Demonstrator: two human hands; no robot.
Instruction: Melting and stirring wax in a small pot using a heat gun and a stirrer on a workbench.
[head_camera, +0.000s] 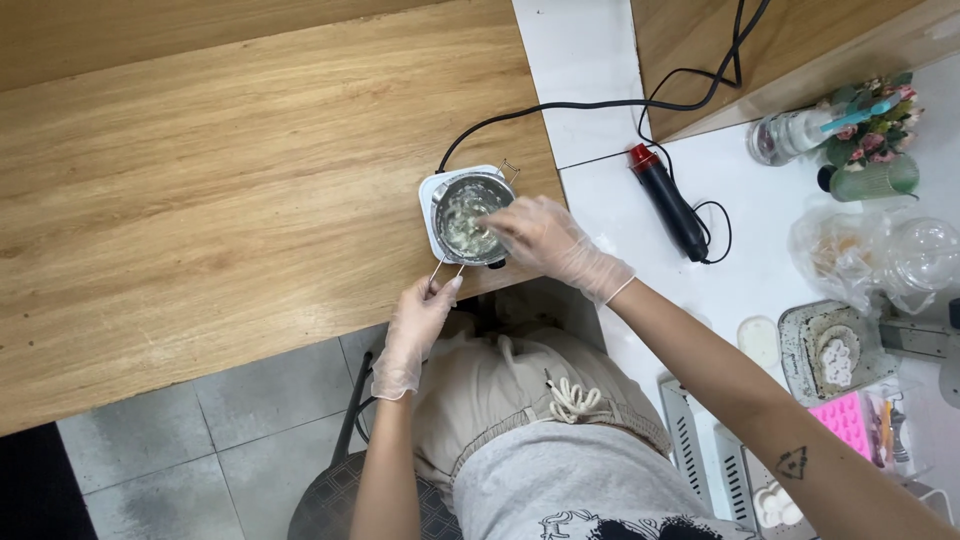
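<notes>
While the left hand (425, 305) pinches the wire handle (446, 270), the right hand's (535, 235) narrow grip dips into the metal pot (470, 215).

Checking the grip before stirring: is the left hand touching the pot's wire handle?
Touching. The head view shows the gloved left hand pinching the end of the wire handle of the small metal pot.

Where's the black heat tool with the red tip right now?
In the head view, the black heat tool lies on the white table, just right of the right hand and the metal pot.
</notes>
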